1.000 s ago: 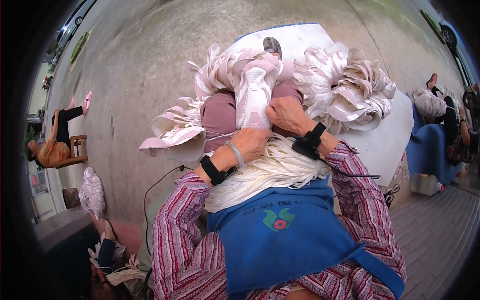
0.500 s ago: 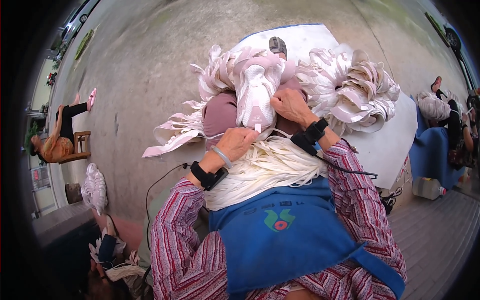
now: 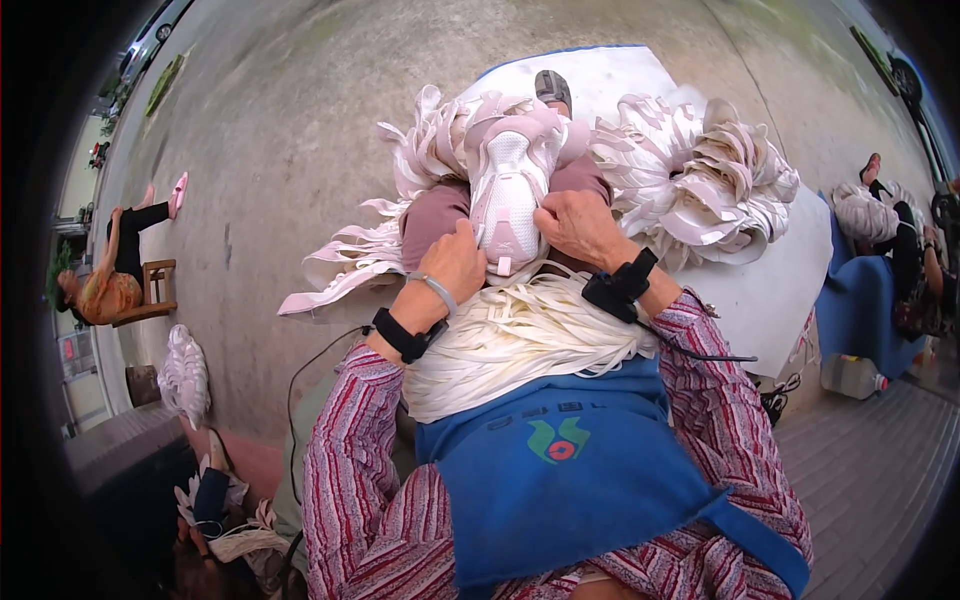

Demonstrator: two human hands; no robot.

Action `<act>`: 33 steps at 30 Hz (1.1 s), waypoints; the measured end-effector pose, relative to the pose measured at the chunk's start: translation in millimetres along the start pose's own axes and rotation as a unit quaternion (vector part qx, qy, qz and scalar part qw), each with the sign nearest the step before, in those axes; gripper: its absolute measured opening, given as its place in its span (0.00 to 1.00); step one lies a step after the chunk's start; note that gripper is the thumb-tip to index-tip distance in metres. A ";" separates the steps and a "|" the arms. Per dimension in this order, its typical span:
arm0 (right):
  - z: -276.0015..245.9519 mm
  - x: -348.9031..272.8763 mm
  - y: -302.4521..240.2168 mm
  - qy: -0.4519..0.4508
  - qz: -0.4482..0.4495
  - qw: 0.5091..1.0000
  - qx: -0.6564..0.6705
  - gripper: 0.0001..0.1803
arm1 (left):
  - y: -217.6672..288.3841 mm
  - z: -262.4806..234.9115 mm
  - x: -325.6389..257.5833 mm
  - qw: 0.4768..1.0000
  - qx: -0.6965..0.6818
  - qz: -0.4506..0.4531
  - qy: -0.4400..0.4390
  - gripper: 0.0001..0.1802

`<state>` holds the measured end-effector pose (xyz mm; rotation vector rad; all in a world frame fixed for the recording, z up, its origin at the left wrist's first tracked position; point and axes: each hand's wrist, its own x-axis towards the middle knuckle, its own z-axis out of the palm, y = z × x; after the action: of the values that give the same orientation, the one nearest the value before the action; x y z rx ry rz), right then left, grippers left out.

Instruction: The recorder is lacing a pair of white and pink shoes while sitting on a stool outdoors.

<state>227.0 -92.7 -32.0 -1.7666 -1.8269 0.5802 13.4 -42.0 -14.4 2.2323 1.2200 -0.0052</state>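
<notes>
A white and pink shoe upper (image 3: 508, 185) lies across my knees, its pink-tabbed end toward me. My left hand (image 3: 452, 265) is closed at its left edge, close to that tab. At the opposite edge my right hand (image 3: 583, 228) is closed, thumb and fingers pinched on the upper's side. What lies inside either fist is mostly hidden. A thick bundle of cream-white shoelaces (image 3: 525, 340) rests on my lap, over a blue apron (image 3: 560, 480).
Beyond my knees are strung shoe uppers (image 3: 425, 140). Another large heap of uppers (image 3: 715, 185) sits on a white sheet (image 3: 770, 310) to the right. Seated people (image 3: 100, 290) are at the left, lower left and far right. A plastic jug (image 3: 850, 376) stands at right.
My left hand has moved from the upper's near tab up and left to its side edge, uncovering the tab. My right hand has shifted only slightly, staying at the right edge.
</notes>
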 end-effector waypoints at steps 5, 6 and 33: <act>-3.1 -3.2 -9.3 -0.033 0.009 0.999 -0.035 0.18 | 6.8 1.5 7.4 0.996 0.088 0.010 0.016 0.11; -2.2 -4.1 -8.4 -0.017 0.011 0.999 -0.029 0.19 | 7.9 3.0 7.0 0.994 0.102 0.027 0.028 0.11; 10.2 9.2 -0.6 -0.005 0.048 0.998 -0.046 0.15 | 13.0 20.0 8.4 0.995 0.012 0.013 0.099 0.12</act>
<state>220.0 -83.0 -38.7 -1.9234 -1.8089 0.5500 33.6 -50.7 -26.8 2.3126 1.3001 0.2167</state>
